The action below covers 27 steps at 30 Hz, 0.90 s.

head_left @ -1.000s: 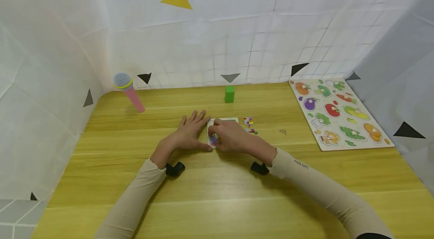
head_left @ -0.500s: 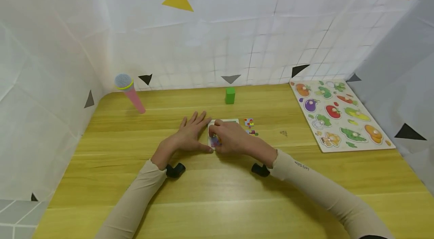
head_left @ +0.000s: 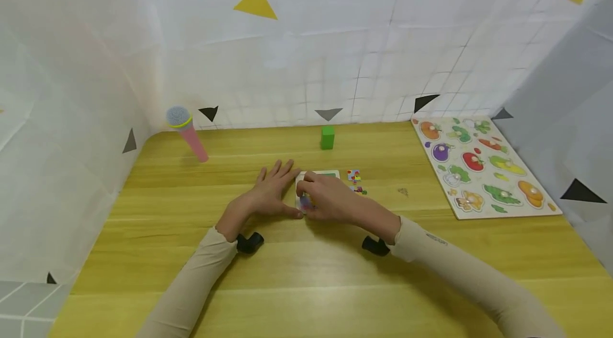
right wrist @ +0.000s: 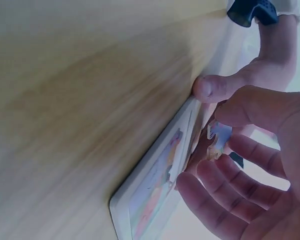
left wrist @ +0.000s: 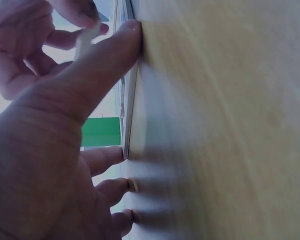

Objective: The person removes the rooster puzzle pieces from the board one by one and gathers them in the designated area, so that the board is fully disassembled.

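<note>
My right hand [head_left: 330, 197] pinches a small jigsaw piece [right wrist: 221, 135] between thumb and fingers, tilted above a small puzzle tray [head_left: 330, 172]. The tray has a pale rim, and part of a colourful picture [right wrist: 155, 190] shows inside it; much of it is hidden under my right hand in the head view. My left hand [head_left: 269, 195] lies spread at the tray's left side, thumb and index fingertip against its edge, other fingertips on the wood. Right of the tray lie two loose jigsaw pieces, an upper piece [head_left: 354, 175] and a lower piece [head_left: 358, 189].
Behind the tray stands a green block [head_left: 328, 138]. A pink toy microphone [head_left: 193, 143] is at the back left. At the right lies a vegetable peg puzzle board [head_left: 483, 167]. White sheeting [head_left: 311, 61] rises along the back of the wooden table [head_left: 297, 301].
The head view has shifted slightly. My right wrist has moved a little to the right and nearer, its fingers still pinching the jigsaw piece over the tray. The left hand stays in place.
</note>
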### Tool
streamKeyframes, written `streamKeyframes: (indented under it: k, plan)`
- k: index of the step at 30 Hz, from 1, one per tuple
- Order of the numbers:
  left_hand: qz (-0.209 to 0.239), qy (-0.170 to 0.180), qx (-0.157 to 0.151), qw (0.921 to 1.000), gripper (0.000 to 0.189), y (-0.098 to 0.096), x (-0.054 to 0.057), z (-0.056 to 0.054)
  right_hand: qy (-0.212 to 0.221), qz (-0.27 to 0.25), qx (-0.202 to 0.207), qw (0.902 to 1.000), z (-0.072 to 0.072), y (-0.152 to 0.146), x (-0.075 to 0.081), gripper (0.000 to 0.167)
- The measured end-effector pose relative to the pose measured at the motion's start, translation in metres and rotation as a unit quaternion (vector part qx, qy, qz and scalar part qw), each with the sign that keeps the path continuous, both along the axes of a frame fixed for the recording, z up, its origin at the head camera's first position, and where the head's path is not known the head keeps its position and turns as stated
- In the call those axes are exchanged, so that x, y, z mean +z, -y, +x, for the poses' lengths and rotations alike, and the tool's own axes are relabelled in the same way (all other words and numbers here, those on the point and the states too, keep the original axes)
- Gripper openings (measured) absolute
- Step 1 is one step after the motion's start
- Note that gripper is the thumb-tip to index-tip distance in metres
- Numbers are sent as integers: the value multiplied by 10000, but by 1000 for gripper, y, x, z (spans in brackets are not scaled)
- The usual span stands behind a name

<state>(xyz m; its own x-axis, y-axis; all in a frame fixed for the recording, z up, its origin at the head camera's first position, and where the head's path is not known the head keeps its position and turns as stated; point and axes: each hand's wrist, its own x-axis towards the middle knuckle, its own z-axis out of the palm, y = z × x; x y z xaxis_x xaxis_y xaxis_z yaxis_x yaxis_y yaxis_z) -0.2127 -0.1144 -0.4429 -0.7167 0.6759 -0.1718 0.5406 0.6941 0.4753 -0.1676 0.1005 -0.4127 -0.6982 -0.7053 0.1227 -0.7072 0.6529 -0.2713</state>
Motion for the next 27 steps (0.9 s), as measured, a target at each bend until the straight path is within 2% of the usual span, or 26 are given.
streamKeyframes:
  k: [11, 21, 27]
  plan:
    - [-62, -75, 27, 9999, 113, 0, 0, 0, -323, -272, 230, 9988, 15, -15, 7, 21]
    - [-83, -95, 32, 9999, 113, -1, -1, 0, -298, -393, 139, 9987, 25, -30, 2, 19]
    - [-155, -87, 61, 9998, 113, -1, 1, 0, -239, -264, -50, 9994, 31, -43, 3, 20]
